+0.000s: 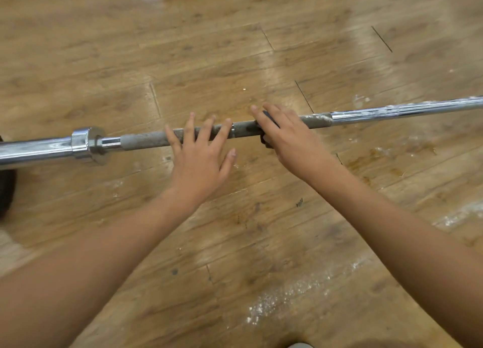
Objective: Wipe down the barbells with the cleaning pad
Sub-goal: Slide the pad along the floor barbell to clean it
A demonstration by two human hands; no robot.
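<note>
At the far left a black weight plate (6,190) sits at the frame's edge. From it the barbell (146,139) runs rightward across the wooden floor (235,46), first as a chrome sleeve and collar (88,145), then as a dull grey knurled stretch. The steel is stiff and, I judge, heavy enough not to roll away under pressure. The knurling should grab the pad, and the polished parts will be slick.

My left hand (200,159) lies released on the knurled section, fingers spread and straight, steadying the bar and clasping nothing.

Just to its right, my right hand (285,135) presses the dark cleaning pad (268,117), which is draped over the shaft. My fingers lie nearly flat across it and my thumb is hidden. The pad is soft, so I judge it best held wrapped round the bar.

Further right, white chalk residue (317,119) cakes the shaft just beyond my knuckles, and streaks run on along the chrome. More white dust (287,295) lies on the near floor.
</note>
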